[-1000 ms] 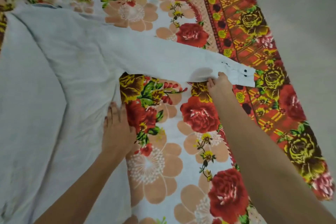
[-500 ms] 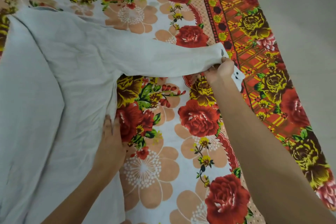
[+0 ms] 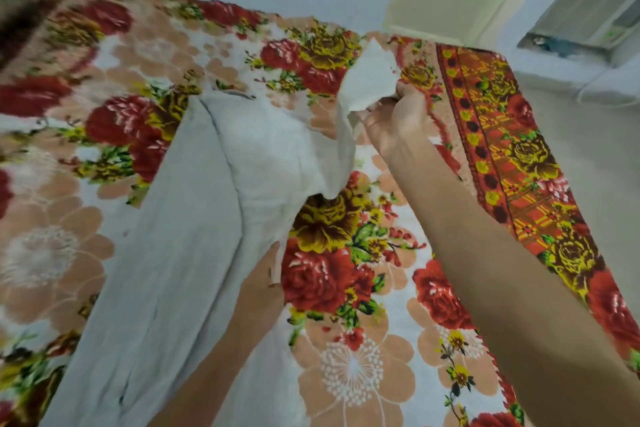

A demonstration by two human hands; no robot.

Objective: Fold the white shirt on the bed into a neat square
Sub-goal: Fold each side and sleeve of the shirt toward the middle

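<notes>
A bed covered with a floral blanket (image 3: 349, 367) of red roses, peach daisies and an orange patterned border fills nearly everything I can see, running from the near edge up to a pale wall at the far side. Past its right edge is bare pale floor and, in the far right corner, what looks like a low white appliance, too blurred to name.

Across the left half of the bed lies the white cotton long-sleeved shirt (image 3: 180, 253), its body spread flat in a long diagonal from the near left toward the middle. It is creased and still mostly unfolded, so I judge the folding is at an early stage.

The shirt's right sleeve (image 3: 367, 80) is lifted clear of the blanket, arching up from the shoulder toward the far right. It seems raised so it can be swung over onto the body for the first fold.

The person's right hand (image 3: 398, 121) is closed around that sleeve near its cuff, fingers pinching the cloth, the cuff end flopping above the grip.

The left hand (image 3: 263, 284) sits at the shirt's right side edge below the armpit, fingers curled onto the fabric; it appears to pin or grip the hem there, probably to keep the body from dragging as the sleeve goes across.
</notes>
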